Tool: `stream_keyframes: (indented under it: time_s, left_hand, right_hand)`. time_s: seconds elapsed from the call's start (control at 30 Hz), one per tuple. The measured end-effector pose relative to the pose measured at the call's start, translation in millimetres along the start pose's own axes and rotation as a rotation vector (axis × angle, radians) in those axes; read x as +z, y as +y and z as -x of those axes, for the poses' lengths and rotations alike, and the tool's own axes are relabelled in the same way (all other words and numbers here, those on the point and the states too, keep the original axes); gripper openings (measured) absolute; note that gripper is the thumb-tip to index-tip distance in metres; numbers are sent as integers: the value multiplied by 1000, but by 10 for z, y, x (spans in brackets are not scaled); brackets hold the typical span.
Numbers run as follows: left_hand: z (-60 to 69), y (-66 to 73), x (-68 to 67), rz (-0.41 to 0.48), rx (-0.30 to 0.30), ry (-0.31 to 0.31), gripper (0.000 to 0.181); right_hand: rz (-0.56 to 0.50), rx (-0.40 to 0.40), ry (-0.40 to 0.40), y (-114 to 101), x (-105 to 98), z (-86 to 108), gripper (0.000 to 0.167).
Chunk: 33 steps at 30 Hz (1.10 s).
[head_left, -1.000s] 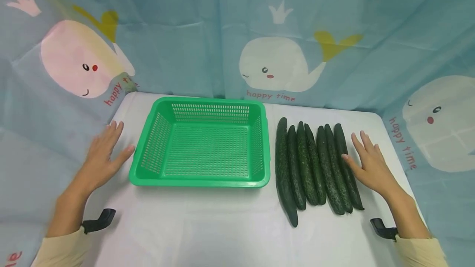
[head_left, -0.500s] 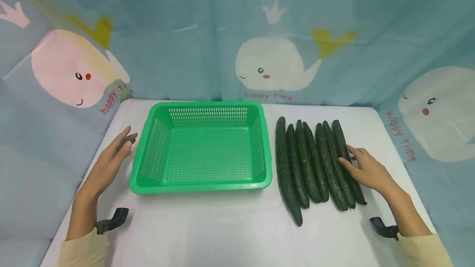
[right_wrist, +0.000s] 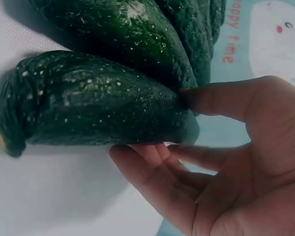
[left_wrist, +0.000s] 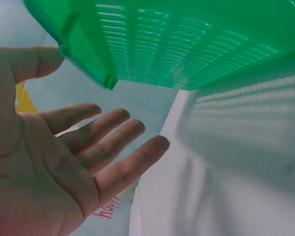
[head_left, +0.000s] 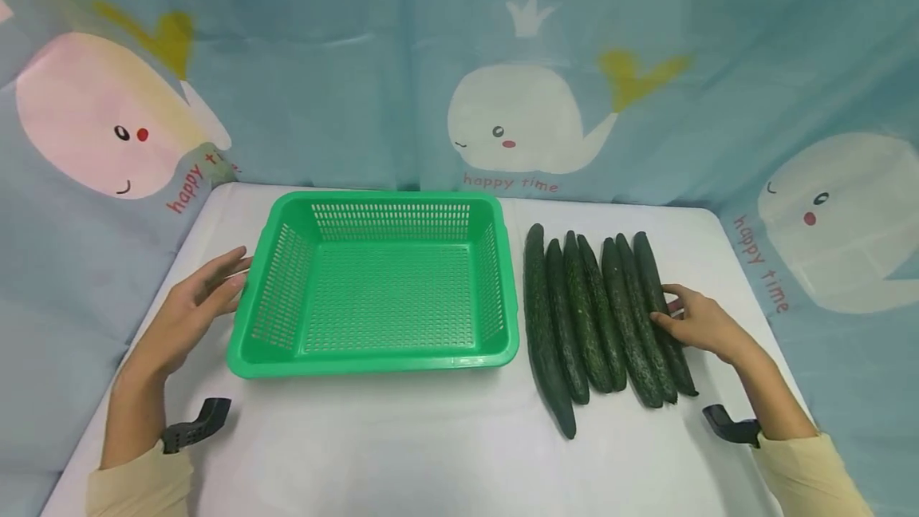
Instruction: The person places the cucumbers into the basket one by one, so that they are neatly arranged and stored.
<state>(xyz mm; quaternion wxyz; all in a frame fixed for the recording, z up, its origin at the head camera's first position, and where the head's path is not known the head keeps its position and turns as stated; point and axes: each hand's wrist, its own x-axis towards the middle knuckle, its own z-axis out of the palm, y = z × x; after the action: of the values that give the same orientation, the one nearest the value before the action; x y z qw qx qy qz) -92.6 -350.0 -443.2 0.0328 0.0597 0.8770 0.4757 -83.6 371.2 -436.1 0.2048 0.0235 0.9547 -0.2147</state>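
On the right half of the table several dark green cucumbers lie side by side. My right hand (head_left: 700, 324) is at the outermost cucumber (head_left: 649, 274), pinching it between the thumb on its inner side and the fingers on its outer side. The right wrist view shows that cucumber (right_wrist: 93, 101) close up, still lying on the cloth. To the left stands a green plastic basket (head_left: 373, 361) with nothing in it. My left hand (head_left: 190, 309) is beside its left wall, fingers spread and holding nothing; in the left wrist view the thumb (left_wrist: 42, 61) touches or nearly touches the basket's rim.
A white cloth (head_left: 373, 445) covers the table. Behind it and at both sides hangs a blue curtain (head_left: 345, 102) printed with whales. Each wrist wears a black strap mount, such as the left one (head_left: 197, 425).
The right hand came in from beside the outermost cucumber and closed its fingers around it. The left hand turned and moved nearer the basket's left side. The head view shifted slightly.
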Motion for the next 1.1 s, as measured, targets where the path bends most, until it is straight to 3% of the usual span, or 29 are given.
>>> stream_keyframes:
  time_s: [0.2, 0.4, 0.63, 0.87, 1.1]
  left_hand:
    - [-17, -29, 16, 50, -31, -16, 59]
    - [-55, -43, 24, 62, -78, -54, 60]
    - [-66, -61, 74, 182, -70, -87, 59]
    - [-35, -113, 90, 426, -58, -136, 58]
    - [-53, -81, 100, 442, -63, -163, 58]
  right_hand:
    - [-84, 74, 6, 14, -12, -23, 69]
    - [-176, 73, 2, 44, 0, -1, 73]
    - [-192, 43, 41, 41, 0, 70, 74]
    - [-207, -12, 24, -47, -82, 115, 71]
    - [-204, -97, 26, -239, -206, 159, 71]
